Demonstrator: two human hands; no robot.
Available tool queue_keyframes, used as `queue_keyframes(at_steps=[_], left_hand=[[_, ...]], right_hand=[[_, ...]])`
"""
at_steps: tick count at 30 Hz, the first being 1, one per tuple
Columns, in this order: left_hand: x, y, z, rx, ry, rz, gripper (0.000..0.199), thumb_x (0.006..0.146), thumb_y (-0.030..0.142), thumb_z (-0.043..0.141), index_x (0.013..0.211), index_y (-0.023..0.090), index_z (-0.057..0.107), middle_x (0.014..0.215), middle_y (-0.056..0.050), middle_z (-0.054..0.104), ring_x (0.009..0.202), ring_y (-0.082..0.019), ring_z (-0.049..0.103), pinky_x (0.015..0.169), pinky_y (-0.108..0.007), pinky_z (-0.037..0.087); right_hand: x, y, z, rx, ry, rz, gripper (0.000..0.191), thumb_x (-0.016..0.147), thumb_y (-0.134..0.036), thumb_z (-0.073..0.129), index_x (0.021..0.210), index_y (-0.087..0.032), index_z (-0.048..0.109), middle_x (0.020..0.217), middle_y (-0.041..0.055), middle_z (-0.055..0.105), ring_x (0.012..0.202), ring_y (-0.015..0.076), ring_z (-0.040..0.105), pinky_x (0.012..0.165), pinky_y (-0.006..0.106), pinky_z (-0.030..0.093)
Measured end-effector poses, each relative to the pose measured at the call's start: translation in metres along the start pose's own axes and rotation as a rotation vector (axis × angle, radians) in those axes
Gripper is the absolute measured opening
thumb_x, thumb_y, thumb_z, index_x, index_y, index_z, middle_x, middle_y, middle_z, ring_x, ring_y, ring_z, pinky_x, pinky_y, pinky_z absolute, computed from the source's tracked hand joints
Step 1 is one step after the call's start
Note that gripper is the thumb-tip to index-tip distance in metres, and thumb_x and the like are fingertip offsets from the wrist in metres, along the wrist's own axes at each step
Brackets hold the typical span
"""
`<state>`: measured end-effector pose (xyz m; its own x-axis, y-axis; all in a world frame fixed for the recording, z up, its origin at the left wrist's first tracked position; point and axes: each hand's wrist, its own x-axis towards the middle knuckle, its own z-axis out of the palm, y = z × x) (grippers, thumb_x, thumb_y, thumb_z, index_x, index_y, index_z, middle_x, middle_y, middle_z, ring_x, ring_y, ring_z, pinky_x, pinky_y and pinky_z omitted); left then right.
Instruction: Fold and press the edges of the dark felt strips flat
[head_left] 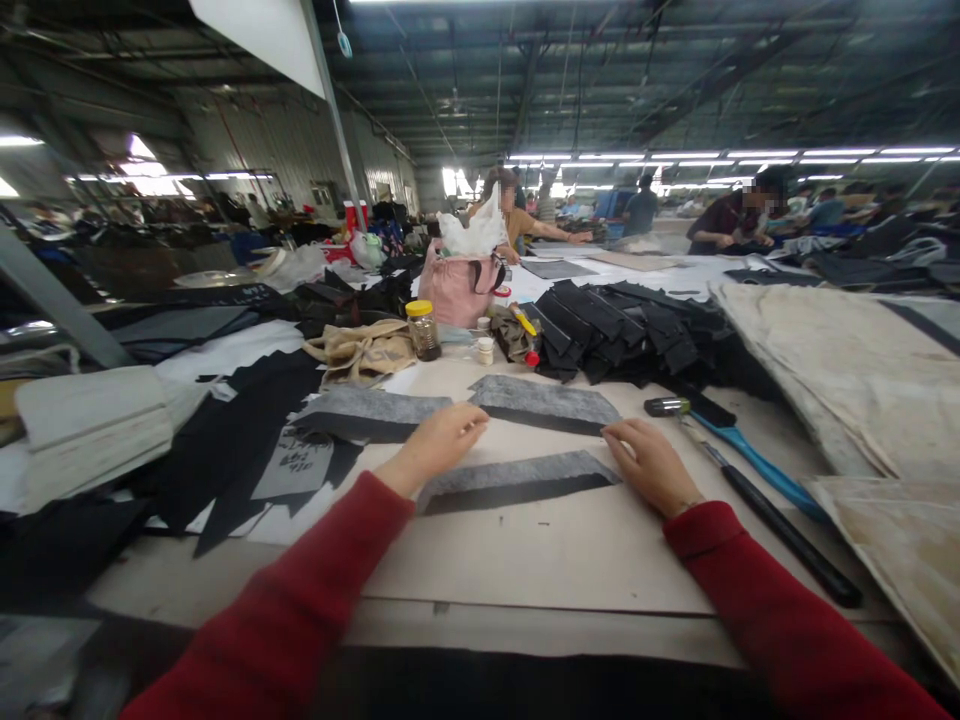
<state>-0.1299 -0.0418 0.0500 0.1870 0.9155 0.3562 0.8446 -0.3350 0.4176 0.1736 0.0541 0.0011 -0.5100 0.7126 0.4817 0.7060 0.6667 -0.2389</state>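
While our left hand [442, 440] and right hand [651, 463] flank a flat grey-and-black fabric strip [544, 403] well inside the surface's [525, 565] near edge, we can't tell whether fingers [471, 412] grasp it. Probably light and limp, it wants corner holds.

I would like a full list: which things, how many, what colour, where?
Board: 1, beige, centre
Fabric strips: 3, grey and black, on board
Jar: 1, clear, yellow-lidded, beyond strips
Small containers: 2, white, right of jar
Handbag: 1, pink, behind jar
Cloth bag: 1, tan, left of jar
Brush: 1, blue and black, right
Hammer-like tool: 1, black-handled, beside brush
Dark pieces: many, black, piled left and right
Labelled piece: 1, grey, left
Sheets: several, cream, far right
Other people: several, varied clothing, background
Background goods: many, mixed colours, blurred
Left hand: 1, red-sleeved, among strips
Right hand: 1, red-sleeved, at two strips' right ends
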Motion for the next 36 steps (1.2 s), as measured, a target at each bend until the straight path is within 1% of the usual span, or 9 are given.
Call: queue_keyframes(at_steps=[2, 4, 7, 10, 15, 20, 29, 33, 36], left_hand=[[-0.001, -0.038, -0.007, 0.030, 0.136, -0.103, 0.015, 0.080, 0.022, 0.047, 0.084, 0.020, 0.061, 0.086, -0.005, 0.062, 0.081, -0.019, 0.056, 0.073, -0.031, 0.044], [-0.007, -0.064, -0.008, 0.028, 0.231, -0.173, 0.014, 0.079, 0.022, 0.047, 0.081, 0.021, 0.060, 0.083, -0.005, 0.062, 0.078, -0.020, 0.056, 0.071, -0.032, 0.045], [-0.016, -0.079, -0.002, 0.006, 0.226, -0.194, 0.013, 0.078, 0.022, 0.047, 0.080, 0.020, 0.060, 0.082, -0.005, 0.061, 0.077, -0.019, 0.056, 0.069, -0.031, 0.045], [-0.020, -0.077, 0.001, 0.006, 0.132, -0.159, 0.013, 0.077, 0.022, 0.049, 0.080, 0.018, 0.060, 0.083, -0.004, 0.060, 0.079, -0.018, 0.055, 0.072, -0.030, 0.044], [-0.022, -0.070, 0.000, 0.092, -0.034, -0.052, 0.016, 0.077, 0.024, 0.053, 0.088, 0.018, 0.062, 0.091, -0.004, 0.060, 0.089, -0.018, 0.053, 0.081, -0.029, 0.041], [-0.022, -0.063, 0.000, 0.243, -0.134, -0.010, 0.017, 0.081, 0.024, 0.050, 0.089, 0.018, 0.064, 0.089, -0.005, 0.060, 0.085, -0.017, 0.055, 0.077, -0.027, 0.041], [-0.022, -0.059, 0.008, 0.403, -0.115, -0.013, 0.019, 0.083, 0.019, 0.044, 0.082, 0.017, 0.062, 0.084, -0.006, 0.060, 0.082, -0.018, 0.055, 0.074, -0.027, 0.041], [-0.020, -0.062, 0.008, 0.401, -0.083, -0.020, 0.019, 0.082, 0.018, 0.043, 0.080, 0.018, 0.062, 0.084, -0.005, 0.060, 0.081, -0.017, 0.056, 0.073, -0.026, 0.041], [-0.019, -0.066, 0.009, 0.340, -0.056, -0.046, 0.019, 0.080, 0.016, 0.044, 0.080, 0.019, 0.063, 0.084, -0.004, 0.062, 0.081, -0.016, 0.056, 0.073, -0.025, 0.042]], right_hand=[[-0.002, -0.017, -0.005, 0.042, -0.045, -0.091, 0.026, 0.087, -0.030, 0.038, 0.087, -0.018, 0.061, 0.090, 0.0081, 0.060, 0.085, 0.0180, 0.053, 0.077, 0.031, 0.041], [-0.005, -0.036, -0.007, 0.076, -0.127, -0.195, 0.025, 0.088, -0.029, 0.038, 0.086, -0.018, 0.061, 0.088, 0.0071, 0.060, 0.083, 0.0166, 0.053, 0.076, 0.030, 0.040], [-0.008, -0.057, -0.006, 0.082, -0.264, -0.335, 0.023, 0.088, -0.028, 0.038, 0.087, -0.019, 0.060, 0.085, 0.0056, 0.059, 0.081, 0.0160, 0.051, 0.076, 0.031, 0.039], [-0.010, -0.064, -0.004, 0.047, -0.311, -0.366, 0.026, 0.089, -0.030, 0.037, 0.082, -0.018, 0.059, 0.079, 0.0052, 0.057, 0.076, 0.0157, 0.050, 0.072, 0.031, 0.037], [-0.012, -0.053, -0.002, -0.038, -0.277, -0.324, 0.029, 0.088, -0.032, 0.038, 0.068, -0.018, 0.053, 0.069, 0.0038, 0.053, 0.068, 0.0146, 0.047, 0.066, 0.029, 0.036], [-0.012, -0.050, -0.005, -0.061, -0.228, -0.310, 0.025, 0.087, -0.032, 0.041, 0.071, -0.018, 0.054, 0.074, 0.0046, 0.052, 0.070, 0.0154, 0.047, 0.066, 0.030, 0.036], [-0.005, -0.060, -0.012, -0.067, -0.264, -0.334, 0.031, 0.087, -0.035, 0.042, 0.069, -0.018, 0.060, 0.074, 0.0060, 0.053, 0.070, 0.0158, 0.049, 0.064, 0.030, 0.038], [0.013, -0.088, -0.023, -0.016, -0.313, -0.327, 0.026, 0.088, -0.032, 0.040, 0.086, -0.019, 0.062, 0.081, 0.0060, 0.056, 0.076, 0.0159, 0.051, 0.069, 0.028, 0.038], [0.032, -0.117, -0.024, -0.005, -0.395, -0.382, 0.027, 0.089, -0.027, 0.037, 0.092, -0.020, 0.063, 0.080, 0.0053, 0.056, 0.075, 0.0144, 0.052, 0.066, 0.026, 0.037]])
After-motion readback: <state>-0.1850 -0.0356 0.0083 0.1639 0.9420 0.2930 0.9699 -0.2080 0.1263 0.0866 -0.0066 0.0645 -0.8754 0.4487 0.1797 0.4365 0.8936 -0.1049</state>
